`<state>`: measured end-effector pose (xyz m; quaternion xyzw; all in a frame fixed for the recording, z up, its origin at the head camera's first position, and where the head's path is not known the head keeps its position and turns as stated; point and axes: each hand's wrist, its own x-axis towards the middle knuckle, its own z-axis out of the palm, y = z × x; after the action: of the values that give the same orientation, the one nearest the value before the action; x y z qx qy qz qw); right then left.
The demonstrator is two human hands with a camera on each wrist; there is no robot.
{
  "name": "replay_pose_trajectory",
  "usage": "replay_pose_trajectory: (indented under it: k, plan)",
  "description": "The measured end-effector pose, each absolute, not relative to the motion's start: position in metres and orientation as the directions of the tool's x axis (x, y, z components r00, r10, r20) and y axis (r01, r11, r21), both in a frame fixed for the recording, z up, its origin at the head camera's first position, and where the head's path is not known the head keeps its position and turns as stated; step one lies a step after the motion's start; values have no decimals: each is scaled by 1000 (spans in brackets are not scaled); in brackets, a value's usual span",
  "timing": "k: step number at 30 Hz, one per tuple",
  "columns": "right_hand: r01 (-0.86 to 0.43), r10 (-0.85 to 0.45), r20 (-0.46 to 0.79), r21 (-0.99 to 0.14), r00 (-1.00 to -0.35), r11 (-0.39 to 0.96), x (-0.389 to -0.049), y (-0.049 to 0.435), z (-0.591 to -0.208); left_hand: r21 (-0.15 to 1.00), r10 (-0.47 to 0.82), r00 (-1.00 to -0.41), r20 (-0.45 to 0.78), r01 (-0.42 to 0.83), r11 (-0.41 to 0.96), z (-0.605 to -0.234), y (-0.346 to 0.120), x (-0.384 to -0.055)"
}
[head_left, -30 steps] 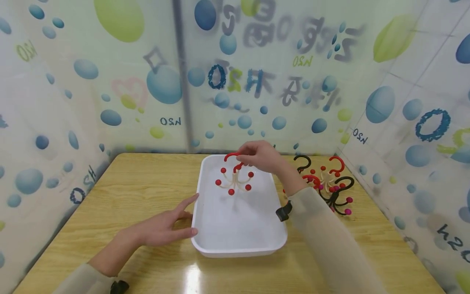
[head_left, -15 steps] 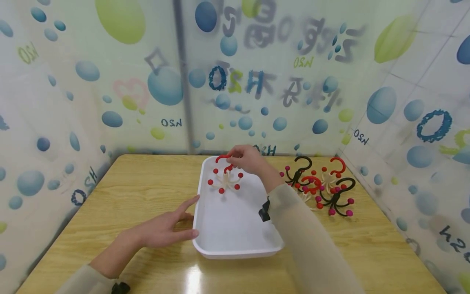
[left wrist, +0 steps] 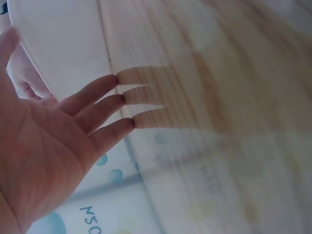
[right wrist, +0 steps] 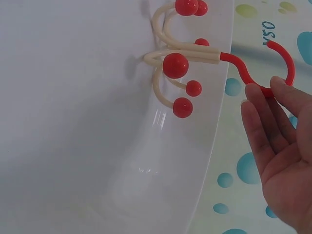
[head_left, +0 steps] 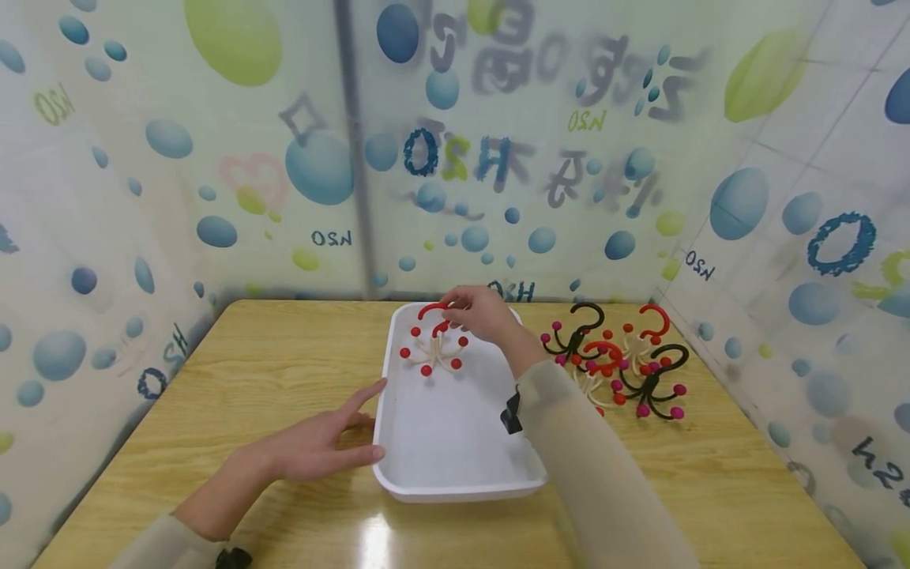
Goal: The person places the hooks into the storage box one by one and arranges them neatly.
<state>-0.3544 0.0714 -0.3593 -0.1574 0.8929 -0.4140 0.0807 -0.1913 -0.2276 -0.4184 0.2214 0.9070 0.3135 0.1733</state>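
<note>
A red-hooked, red-balled cream hanger (right wrist: 197, 52) is held upright inside the white tray (head_left: 462, 438).

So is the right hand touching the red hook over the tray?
Touching: the right wrist view shows the right hand pinching the hook between thumb and finger.

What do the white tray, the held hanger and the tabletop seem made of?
White tray: probably molded plastic, glossy; highlights on its smooth wall.
Held hanger: likely plastic; its red balls shine, though coated metal is possible.
Tabletop: wood or laminate, glossy; grain streaks and a light reflection.
</note>
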Motion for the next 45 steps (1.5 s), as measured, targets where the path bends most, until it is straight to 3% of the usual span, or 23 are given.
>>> replay_pose_trajectory:
  k: [10,19,33,45]
  plan:
    - [-239,-357,-5,-734,-934,635,-350,83,-355,658,504,-840,-199,267,704,-420,-224,-190]
    - [-296,-366,50,-694,-929,657,-334,115,-328,637,495,-849,-185,280,718,-421,-227,-190]
    - [-340,-356,99,-605,-929,720,-290,210,-314,643,508,-844,-174,293,708,-422,-230,-192]
    - [-259,-259,82,-561,-963,787,-260,297,-310,646,507,-839,-196,278,711,-419,-225,-192]
